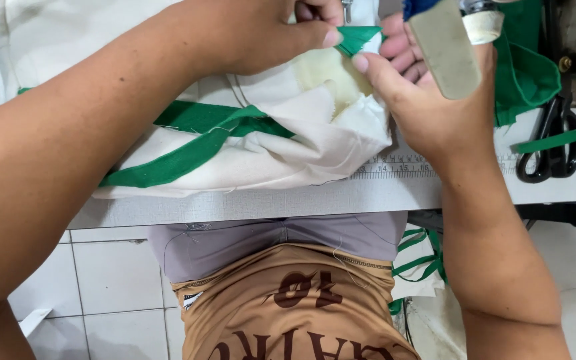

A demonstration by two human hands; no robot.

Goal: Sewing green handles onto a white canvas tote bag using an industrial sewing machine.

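Left hand (261, 33) pinching green trim (358, 37); right hand (428, 93) gripping cream fabric (281, 140); scissors (555, 143) beside.

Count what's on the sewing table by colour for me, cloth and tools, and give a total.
Cream cloth with green trim, held by the left hand and right hand: 1
Green cloth pile: 1
Loose green strip: 1
Black scissors: 1
Total: 4

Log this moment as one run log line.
left hand: pinching green trim | right hand: pinching same trim | cream fabric: bunched on table | scissors: idle, right
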